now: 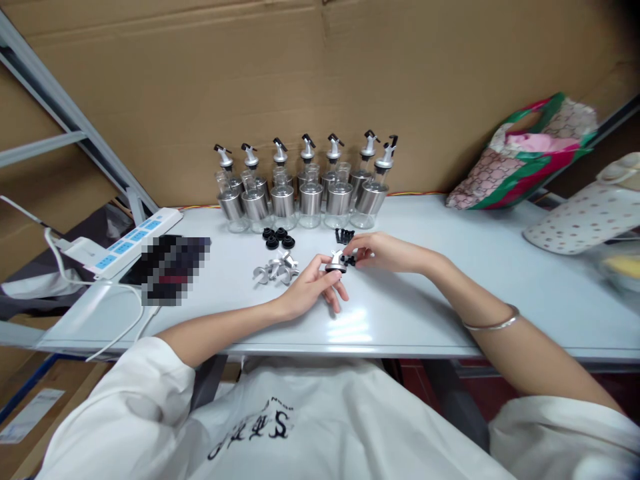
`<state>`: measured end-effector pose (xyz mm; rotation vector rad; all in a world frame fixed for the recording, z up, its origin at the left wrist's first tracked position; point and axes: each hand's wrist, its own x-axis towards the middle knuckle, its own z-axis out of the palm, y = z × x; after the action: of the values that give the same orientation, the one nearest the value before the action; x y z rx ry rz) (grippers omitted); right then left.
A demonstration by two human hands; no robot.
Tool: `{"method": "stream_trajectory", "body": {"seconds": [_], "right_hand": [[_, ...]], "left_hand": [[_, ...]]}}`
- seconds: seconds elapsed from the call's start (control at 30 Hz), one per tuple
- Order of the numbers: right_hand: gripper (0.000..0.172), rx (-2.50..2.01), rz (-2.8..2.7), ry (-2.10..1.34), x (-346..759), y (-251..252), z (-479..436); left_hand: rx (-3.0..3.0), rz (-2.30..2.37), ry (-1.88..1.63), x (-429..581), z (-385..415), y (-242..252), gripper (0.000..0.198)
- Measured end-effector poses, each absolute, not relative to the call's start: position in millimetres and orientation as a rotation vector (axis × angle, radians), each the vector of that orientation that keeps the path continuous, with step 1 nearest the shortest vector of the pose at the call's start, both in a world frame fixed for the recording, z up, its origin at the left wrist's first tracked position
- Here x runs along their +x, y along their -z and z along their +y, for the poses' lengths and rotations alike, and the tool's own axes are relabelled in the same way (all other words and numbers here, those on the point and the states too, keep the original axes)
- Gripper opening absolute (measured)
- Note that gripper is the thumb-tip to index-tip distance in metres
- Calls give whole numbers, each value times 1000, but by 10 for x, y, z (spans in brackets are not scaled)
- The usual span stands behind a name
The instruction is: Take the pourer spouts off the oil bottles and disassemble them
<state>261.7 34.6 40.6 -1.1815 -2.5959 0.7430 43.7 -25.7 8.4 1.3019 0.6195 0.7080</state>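
My left hand pinches a small silver pourer cap just above the white table. My right hand meets it from the right, fingertips closed on a small black part at the cap's spout. Just left of the hands lies a small heap of silver pourer caps. Three black rubber rings lie behind the heap, and a cluster of small black plugs sits behind my right hand. Several glass dispenser bottles with silver sleeves and fitted pourers stand in a row at the back.
A white power strip with its cable lies at the left, beside a blurred dark object. A patterned tote bag leans against the cardboard wall at the right. A white dotted container lies at the far right edge.
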Motion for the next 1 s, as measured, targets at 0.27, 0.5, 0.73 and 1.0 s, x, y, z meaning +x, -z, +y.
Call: {"method": "stream_trajectory", "body": {"seconds": [0.27,0.5,0.73,1.0], "right_hand": [[25,-1137,-2597,-671,2546,-387,327],[24,-1131,-2626,-635,2506,-375,312],[30,-1130,-2577,-686,2508,-354,302],[22,-1018,-2609,-675,2479,-323,320]], "left_hand": [[1307,626,-708,434,-263,-108,46],[1301,633,-710,442,-266,-114,45],[1306,627,-705,431,-262,-109,46],[1312,630,-703,434,-263,-103,46]]}}
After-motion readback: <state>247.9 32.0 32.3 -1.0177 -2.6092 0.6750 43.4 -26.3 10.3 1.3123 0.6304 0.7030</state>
